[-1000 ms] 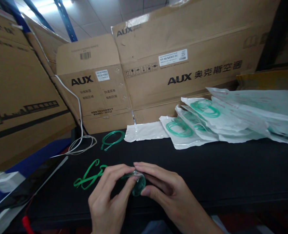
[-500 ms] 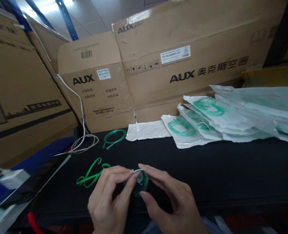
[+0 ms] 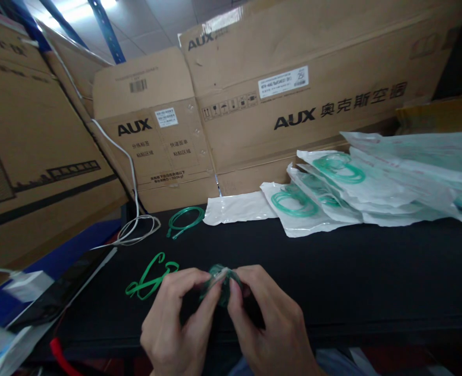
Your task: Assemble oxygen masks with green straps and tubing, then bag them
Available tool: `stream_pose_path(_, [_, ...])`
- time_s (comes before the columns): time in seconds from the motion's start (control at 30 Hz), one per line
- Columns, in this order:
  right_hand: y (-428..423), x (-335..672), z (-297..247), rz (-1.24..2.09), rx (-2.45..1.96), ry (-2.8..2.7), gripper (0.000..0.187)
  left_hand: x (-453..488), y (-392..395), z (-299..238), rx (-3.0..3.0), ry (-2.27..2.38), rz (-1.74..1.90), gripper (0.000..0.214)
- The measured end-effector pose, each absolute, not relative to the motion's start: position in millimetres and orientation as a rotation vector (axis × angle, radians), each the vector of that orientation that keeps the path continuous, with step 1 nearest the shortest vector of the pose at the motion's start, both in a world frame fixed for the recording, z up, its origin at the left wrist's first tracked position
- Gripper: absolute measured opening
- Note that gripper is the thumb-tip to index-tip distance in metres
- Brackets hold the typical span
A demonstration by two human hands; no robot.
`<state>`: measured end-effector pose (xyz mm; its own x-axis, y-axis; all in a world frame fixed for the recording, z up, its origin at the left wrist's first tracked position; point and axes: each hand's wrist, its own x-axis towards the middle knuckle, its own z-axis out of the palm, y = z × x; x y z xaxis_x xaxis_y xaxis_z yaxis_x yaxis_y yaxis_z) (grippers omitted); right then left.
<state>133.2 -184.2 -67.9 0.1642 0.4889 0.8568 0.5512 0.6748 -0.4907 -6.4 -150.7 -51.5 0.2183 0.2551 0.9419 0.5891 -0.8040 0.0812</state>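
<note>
Low over the near part of the black table, both hands pinch a small translucent green plastic mask point(image 3: 223, 297) with a pale strip at its top. My left hand point(image 3: 181, 313) grips its left side between thumb and fingers. On the right side, my right hand point(image 3: 270, 316) is closed on the rim with thumb and index finger. The fingers cover much of the mask. Just left of my left hand lies a bright green elastic strap point(image 3: 146, 286), loosely curled. Farther back is a coiled green tube point(image 3: 186, 223).
Sealed pouches point(image 3: 297, 209) with green tubing are piled at the back right beside a flat white packet point(image 3: 238, 208). Cardboard boxes point(image 3: 246, 125) wall off the back. A white cable point(image 3: 134, 230), a phone point(image 3: 58, 292) and a white charger point(image 3: 29, 286) lie at left.
My right thumb and fingers have come together on the mask's right side, where they were spread apart before. My left hand keeps its hold. The view has shifted slightly.
</note>
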Motion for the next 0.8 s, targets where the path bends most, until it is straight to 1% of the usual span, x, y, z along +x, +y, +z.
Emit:
stream_pose_path(0.17, [-183.3, 129.3, -68.8, -0.116, -0.946, -1.460, 0.017, -6.7, -151.0, -51.8, -2.219, -0.798, -1.561, 0.012])
stream_pose_path(0.3, [-183.0, 128.1, -66.5, -0.153, -1.001, -1.424, 0.020, -9.3, -150.3, -53.0, -2.240, -0.734, -1.525, 0.016])
stream_pose_path(0.37, [-183.5, 127.6, -66.1, -0.134, -1.030, -1.415, 0.023, -10.0, -149.8, -52.1, -2.235, -0.696, -1.485, 0.016])
stream_pose_path(0.5, [-185.0, 127.3, -67.1, -0.052, -1.047, -1.412, 0.025, -8.4, -148.7, -44.2, -2.254, -0.599, -1.417, 0.008])
stream_pose_path(0.57, [-185.6, 128.1, -66.9, -0.040, -1.044, -1.429, 0.026, -6.7, -148.5, -39.7, -2.255, -0.570, -1.410, 0.009])
stream_pose_path(0.67, [-186.2, 130.6, -65.0, -0.090, -1.013, -1.483, 0.026, -5.0, -149.2, -37.0, -2.214, -0.574, -1.441, 0.014])
stream_pose_path(0.8, [-185.8, 134.2, -64.5, -0.245, -0.952, -1.563, 0.021, -3.3, -152.4, -39.5, -2.164, -0.618, -1.509, 0.014])
